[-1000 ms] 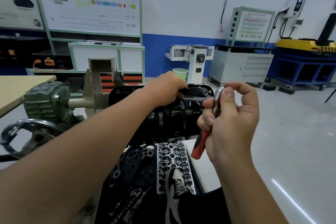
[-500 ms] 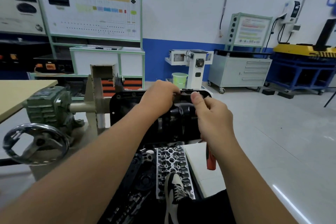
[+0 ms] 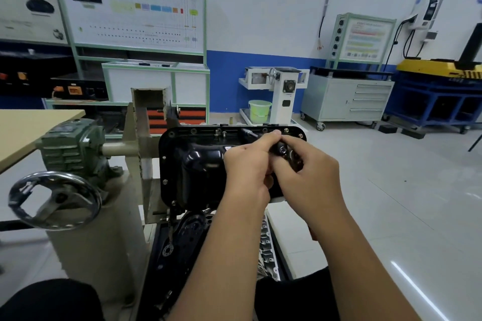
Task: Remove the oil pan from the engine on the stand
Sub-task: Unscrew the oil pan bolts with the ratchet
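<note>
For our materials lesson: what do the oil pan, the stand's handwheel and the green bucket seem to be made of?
Oil pan: probably pressed steel painted gloss black; it shows smooth stamped curves and sharp highlights.
Handwheel: bare metal, likely cast, with a dull silvery, worn sheen.
Green bucket: probably plastic; even pale green colour, matt, thin rim.

Right hand (image 3: 307, 177) now beside left hand (image 3: 250, 167) on ratchet (image 3: 284, 151)

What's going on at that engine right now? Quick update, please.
Left hand and right hand both gripping a ratchet tool over the far flange. Oil pan on the engine, bolts visible along its rim. Nothing blocking it.
</note>
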### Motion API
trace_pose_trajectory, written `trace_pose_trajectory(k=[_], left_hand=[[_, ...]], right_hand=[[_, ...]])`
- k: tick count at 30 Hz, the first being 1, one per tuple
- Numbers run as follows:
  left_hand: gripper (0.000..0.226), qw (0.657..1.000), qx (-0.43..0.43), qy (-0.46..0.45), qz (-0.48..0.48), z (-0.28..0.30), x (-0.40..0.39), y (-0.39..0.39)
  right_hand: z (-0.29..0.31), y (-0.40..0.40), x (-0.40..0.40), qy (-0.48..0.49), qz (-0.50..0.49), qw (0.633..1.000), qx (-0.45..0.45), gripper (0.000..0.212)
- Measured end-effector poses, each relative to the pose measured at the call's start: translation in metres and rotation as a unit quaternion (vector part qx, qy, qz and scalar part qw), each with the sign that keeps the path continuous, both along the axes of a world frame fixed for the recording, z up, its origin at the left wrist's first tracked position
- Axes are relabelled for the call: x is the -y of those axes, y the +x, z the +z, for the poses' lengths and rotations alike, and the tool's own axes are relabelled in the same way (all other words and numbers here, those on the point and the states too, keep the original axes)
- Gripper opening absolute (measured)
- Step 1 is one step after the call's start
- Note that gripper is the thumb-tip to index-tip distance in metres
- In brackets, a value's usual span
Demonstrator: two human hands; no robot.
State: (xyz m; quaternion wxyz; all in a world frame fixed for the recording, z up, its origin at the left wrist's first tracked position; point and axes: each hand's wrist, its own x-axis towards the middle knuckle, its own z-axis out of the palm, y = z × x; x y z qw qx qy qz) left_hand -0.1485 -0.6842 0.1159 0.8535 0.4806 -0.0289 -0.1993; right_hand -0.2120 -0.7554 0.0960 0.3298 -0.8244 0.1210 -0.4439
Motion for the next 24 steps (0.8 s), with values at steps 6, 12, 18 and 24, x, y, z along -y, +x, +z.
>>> trace_pose_trajectory(k=[6, 12, 18, 24], left_hand=[[0.024, 0.999, -0.006, 0.034, 0.017, 0.003, -0.001, 0.001], [0.014, 0.961, 0.182, 0.171, 0.117, 0.003, -0.024, 0.029], [0.022, 0.823, 0.344, 0.397, 0.217, 0.022, -0.030, 0.125], [0.032, 0.609, 0.514, 0.594, 0.108, 0.020, 0.004, 0.153]], right_hand=[[0.004, 0.012, -0.012, 0.102, -0.086, 0.989, -0.057, 0.055], [0.015, 0.013, -0.011, 0.062, -0.102, 0.989, -0.084, 0.036], [0.008, 0.014, -0.010, 0.053, -0.092, 0.994, 0.008, 0.005], [0.002, 0.031, -0.017, 0.087, -0.129, 0.985, 0.075, 0.018]])
